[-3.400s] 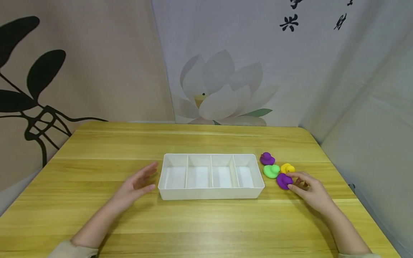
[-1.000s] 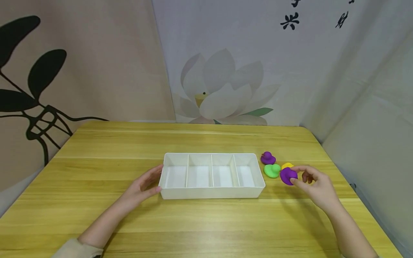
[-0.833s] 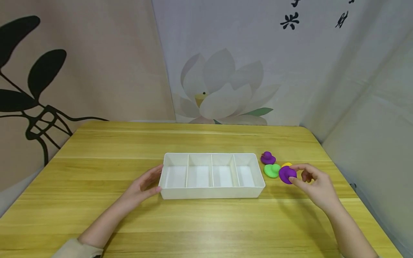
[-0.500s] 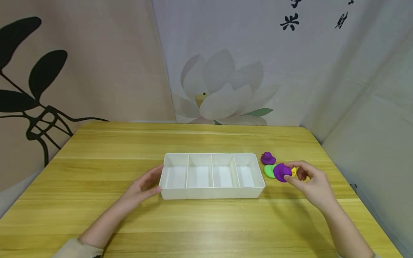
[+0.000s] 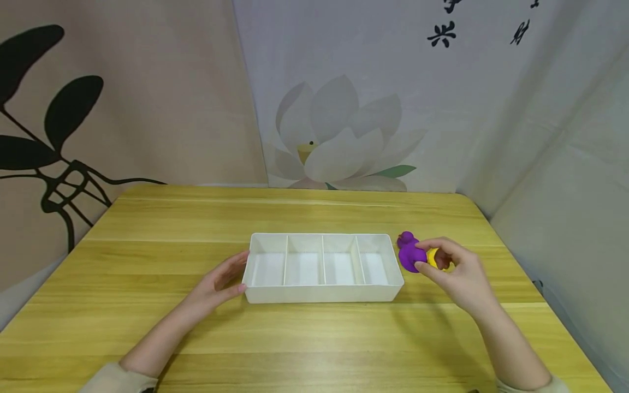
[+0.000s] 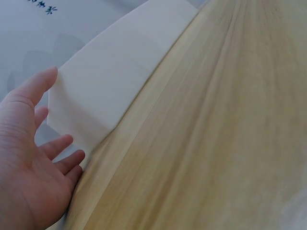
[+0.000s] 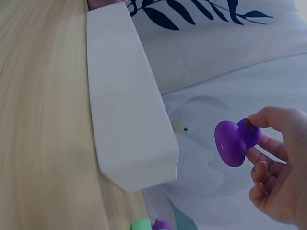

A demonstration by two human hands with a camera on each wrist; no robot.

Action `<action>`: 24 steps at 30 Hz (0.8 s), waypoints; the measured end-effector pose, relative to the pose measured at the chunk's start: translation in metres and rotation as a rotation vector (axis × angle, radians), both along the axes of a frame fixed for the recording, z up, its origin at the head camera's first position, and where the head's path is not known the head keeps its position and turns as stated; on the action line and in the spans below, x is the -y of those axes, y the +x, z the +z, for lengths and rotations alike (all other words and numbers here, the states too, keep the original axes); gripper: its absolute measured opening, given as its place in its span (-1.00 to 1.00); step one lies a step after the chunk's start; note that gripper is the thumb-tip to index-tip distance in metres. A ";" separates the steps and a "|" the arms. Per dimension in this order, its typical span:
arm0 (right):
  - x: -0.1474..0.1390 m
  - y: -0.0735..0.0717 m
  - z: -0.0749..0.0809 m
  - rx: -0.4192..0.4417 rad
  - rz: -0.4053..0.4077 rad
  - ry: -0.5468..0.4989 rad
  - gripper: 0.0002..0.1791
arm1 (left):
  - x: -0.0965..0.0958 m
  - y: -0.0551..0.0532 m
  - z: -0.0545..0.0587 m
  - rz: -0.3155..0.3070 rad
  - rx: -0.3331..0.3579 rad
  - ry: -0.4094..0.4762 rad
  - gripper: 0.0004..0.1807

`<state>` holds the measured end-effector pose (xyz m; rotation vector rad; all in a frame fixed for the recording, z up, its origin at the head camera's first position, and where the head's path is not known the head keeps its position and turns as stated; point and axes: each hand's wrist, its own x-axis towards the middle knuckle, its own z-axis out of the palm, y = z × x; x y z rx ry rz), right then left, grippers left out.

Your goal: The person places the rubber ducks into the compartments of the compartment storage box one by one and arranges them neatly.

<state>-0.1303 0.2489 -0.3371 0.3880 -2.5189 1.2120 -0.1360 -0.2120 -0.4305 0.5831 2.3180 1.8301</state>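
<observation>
My right hand (image 5: 459, 273) pinches a purple rubber duck (image 7: 232, 143) by its head between thumb and fingers, raised above the table just right of the white divided tray (image 5: 319, 295). A second purple duck (image 5: 405, 238) stands behind the held one. Partly covered by my fingers is a yellow duck (image 5: 432, 257). The green duck (image 7: 142, 224) is hidden in the head view but peeks in at the bottom of the right wrist view. My left hand (image 5: 218, 281) has its fingers loosely spread at the tray's left end, thumb near the front corner.
Dividers (image 5: 322, 261) split the tray into several compartments with bare floors. It stands on a wooden table (image 5: 314, 344). Printed cloth curtains (image 5: 344, 131) hang behind the table and along the right side.
The right hand has taken hold of the front purple duck, lifted it and moved it left toward the tray, over the green duck. The left hand has come up to the tray's left end.
</observation>
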 end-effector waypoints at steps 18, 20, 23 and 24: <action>0.050 -0.008 0.006 0.016 0.185 -0.132 -0.69 | -0.001 0.000 0.001 -0.007 -0.016 0.009 -0.31; 0.056 -0.010 0.007 0.031 0.200 -0.135 -0.70 | -0.001 0.000 0.001 -0.007 -0.021 0.008 -0.31; 0.065 -0.011 0.009 0.040 0.223 -0.122 -0.72 | -0.001 0.000 0.001 -0.008 -0.025 0.006 -0.31; 0.069 -0.012 0.009 0.041 0.234 -0.116 -0.72 | -0.001 0.000 0.001 -0.009 -0.026 0.007 -0.31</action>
